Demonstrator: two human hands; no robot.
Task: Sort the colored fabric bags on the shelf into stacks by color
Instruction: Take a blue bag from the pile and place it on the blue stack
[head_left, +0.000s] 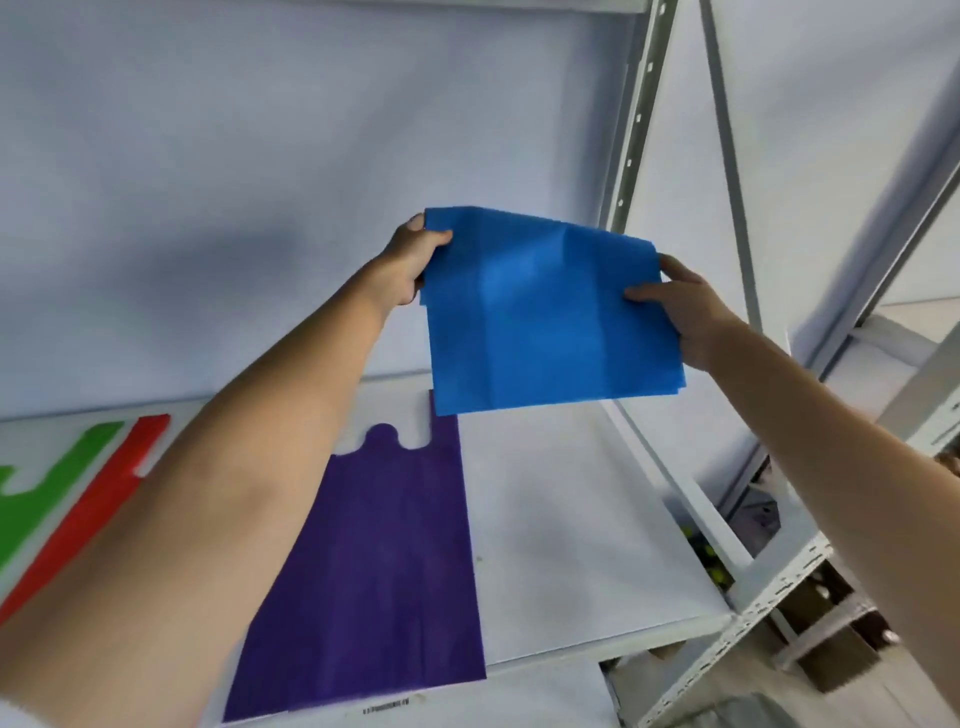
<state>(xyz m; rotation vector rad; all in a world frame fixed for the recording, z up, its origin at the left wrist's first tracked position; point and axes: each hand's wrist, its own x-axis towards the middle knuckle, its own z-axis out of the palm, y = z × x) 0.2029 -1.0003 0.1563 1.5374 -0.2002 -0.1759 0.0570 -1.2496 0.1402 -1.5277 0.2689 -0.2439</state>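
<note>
Blue fabric bag (550, 312) is held spread in the air above the white shelf (571, 545), gripped at one edge by the left hand (410, 260) and at the opposite edge by the right hand (680, 306), probably to be laid flat. Below it lies the purple bag (374, 571); left of that, red bag (104, 499) and green bag (47, 467) are seen.

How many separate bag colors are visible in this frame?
4. A blue fabric bag held up by both hands; a purple fabric bag flat on the white shelf; red and green fabric bags at left. More may be hidden.
</note>
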